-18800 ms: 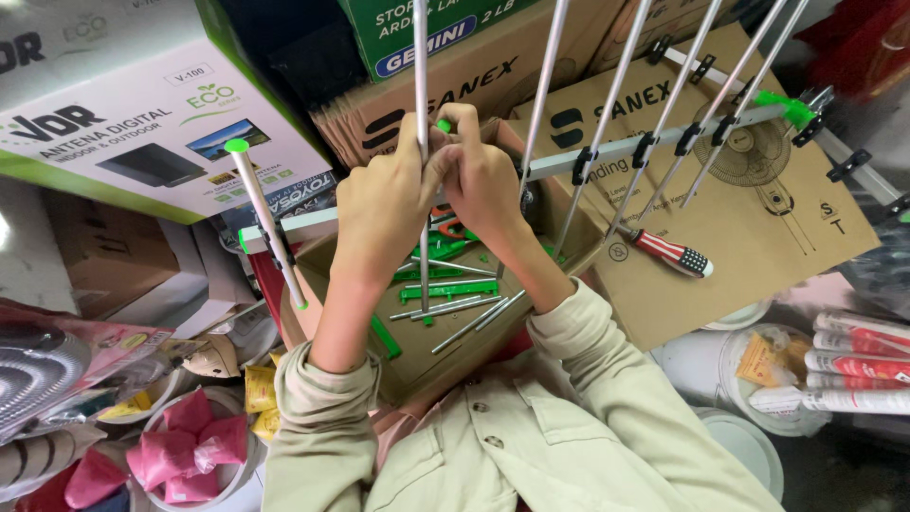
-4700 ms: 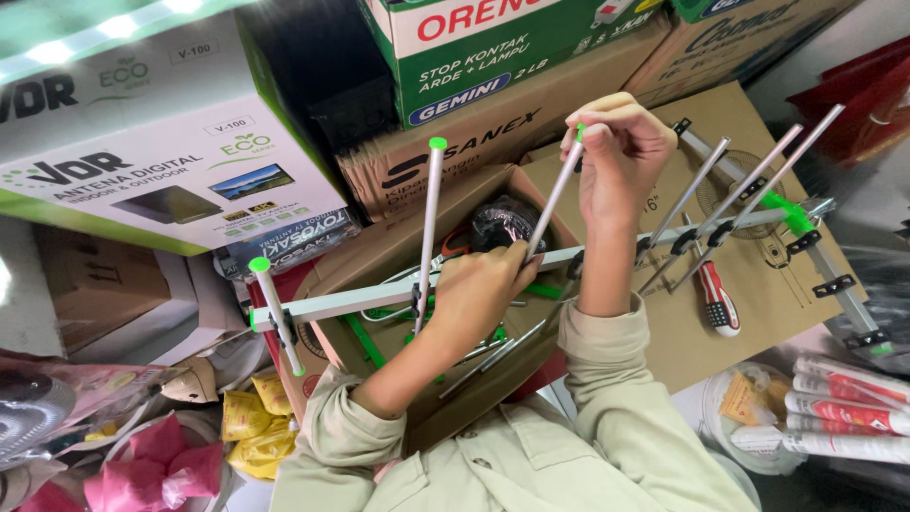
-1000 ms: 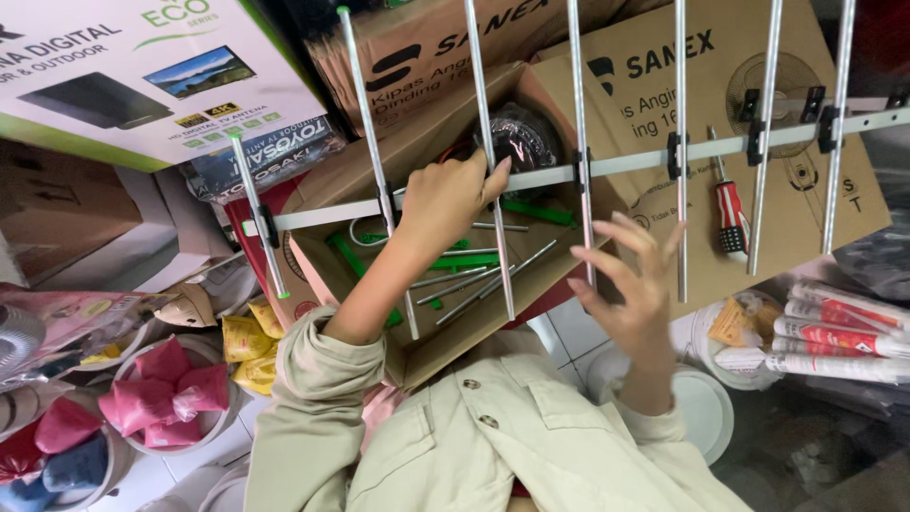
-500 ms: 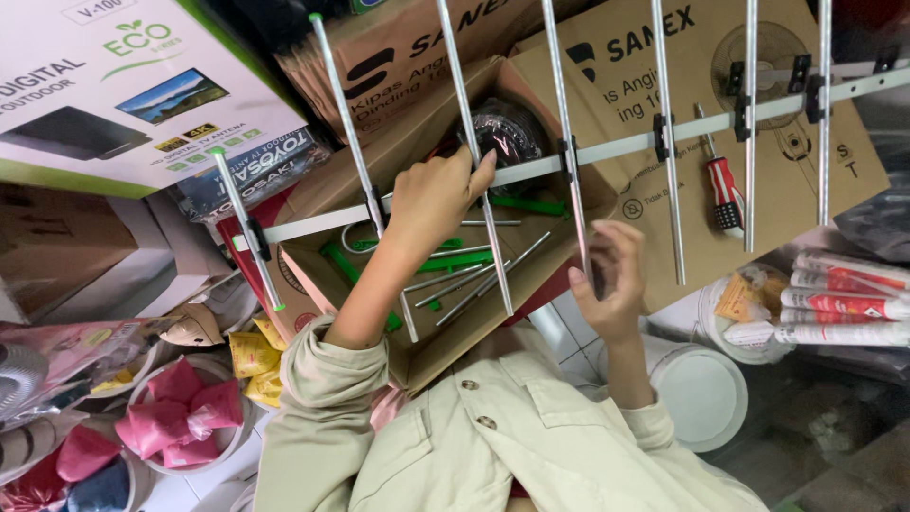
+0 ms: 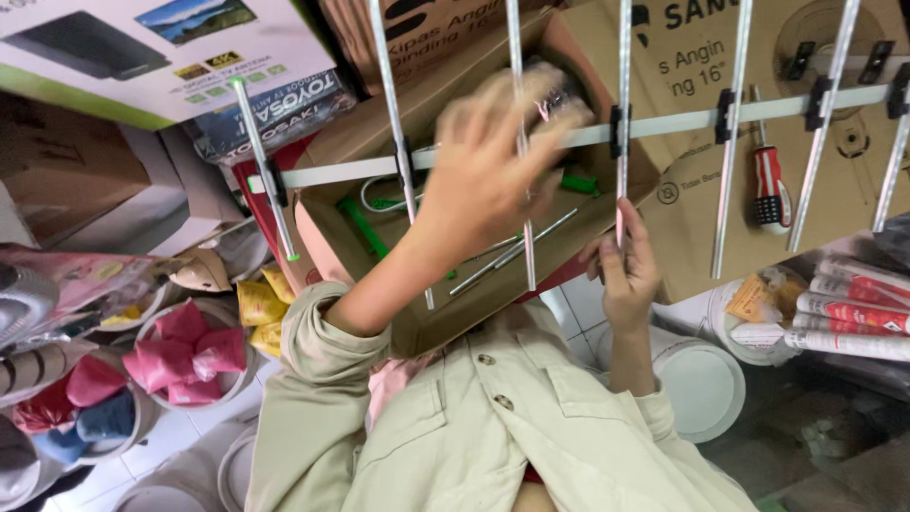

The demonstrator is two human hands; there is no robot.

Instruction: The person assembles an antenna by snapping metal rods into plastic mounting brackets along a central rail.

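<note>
At the bottom of the frame lay the person's beige jacket, sleeves running upward. The right hand, right of centre, was pinched shut on the lower end of one rod of the antenna. The left hand, blurred and at centre, had its fingers spread apart across the boom and the rods there; whether it gripped anything could not be told. The antenna stretched across the upper half of the frame, its grey boom running from left of centre to the upper right edge, with thin metal rods crossing it upright on black clips. It hung in front of an open cardboard box at centre, which held loose rods and green parts, so the rods barred the way into the box. A red-handled screwdriver lay on brown cardboard at the right, behind the rods. Pink bags sat in a bowl at lower left, a white lid at lower right, and tubes at the right edge. Printed cartons filled the upper left
</note>
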